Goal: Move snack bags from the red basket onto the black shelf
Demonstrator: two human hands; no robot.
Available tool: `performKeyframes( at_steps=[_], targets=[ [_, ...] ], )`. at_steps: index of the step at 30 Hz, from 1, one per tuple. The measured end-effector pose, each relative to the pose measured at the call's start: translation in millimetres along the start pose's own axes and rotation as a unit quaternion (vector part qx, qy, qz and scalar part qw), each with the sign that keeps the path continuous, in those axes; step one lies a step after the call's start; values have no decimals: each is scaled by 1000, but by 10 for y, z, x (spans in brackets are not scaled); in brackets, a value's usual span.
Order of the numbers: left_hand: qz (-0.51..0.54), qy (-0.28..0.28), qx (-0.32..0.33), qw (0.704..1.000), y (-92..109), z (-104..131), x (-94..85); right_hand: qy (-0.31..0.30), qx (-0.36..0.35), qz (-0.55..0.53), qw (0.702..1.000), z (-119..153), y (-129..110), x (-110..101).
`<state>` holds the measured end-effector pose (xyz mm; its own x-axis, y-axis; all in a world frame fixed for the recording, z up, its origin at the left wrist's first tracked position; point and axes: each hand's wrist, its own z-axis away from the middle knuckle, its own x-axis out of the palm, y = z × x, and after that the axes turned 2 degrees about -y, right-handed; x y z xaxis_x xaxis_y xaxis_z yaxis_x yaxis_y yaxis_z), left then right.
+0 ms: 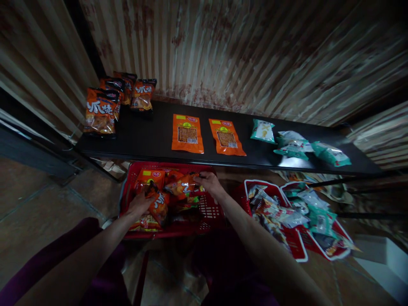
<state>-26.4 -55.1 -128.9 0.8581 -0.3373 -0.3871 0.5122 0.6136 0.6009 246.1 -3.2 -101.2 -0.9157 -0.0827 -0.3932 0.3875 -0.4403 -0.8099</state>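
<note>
Both of my hands are inside a red plastic basket [219, 219] in front of the shelf. My left hand [140, 203] grips the top of an orange snack bag [159, 207] with white lettering. Pinched at one end by my right hand [210, 182] is a second orange snack bag [185, 186], lying on its side. Beneath and around them sit a flat orange packet [151, 175] with a yellow label and other packets, partly hidden by my hands and the bags.
A black shelf [143, 140] carries several orange bags [101, 111] at left, two flat orange packets [187, 134] mid-shelf, and green-white bags [264, 130] at right. Two smaller red baskets [299, 248] of snacks stand on the floor at right, near a white box [379, 255].
</note>
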Motion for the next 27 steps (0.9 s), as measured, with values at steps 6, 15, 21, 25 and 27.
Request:
performKeyframes(
  at_steps=[6,15,21,25,27],
  targets=[
    [222,-25,-88,971,13,102,4,-43,-12,-22,999,206,129,402],
    [333,-55,-173,925,-5,133,118,-214,-322,288,876,651,377,1078],
    [375,31,-143,916,-46,48,242,-252,-391,436,770,722,346,1227],
    [376,34,-146,914,-19,34,283,-273,-367,475,752,696,245,1212],
    [379,14,-154,912,14,64,299,-275,-348,482,755,679,220,1211]
  ],
)
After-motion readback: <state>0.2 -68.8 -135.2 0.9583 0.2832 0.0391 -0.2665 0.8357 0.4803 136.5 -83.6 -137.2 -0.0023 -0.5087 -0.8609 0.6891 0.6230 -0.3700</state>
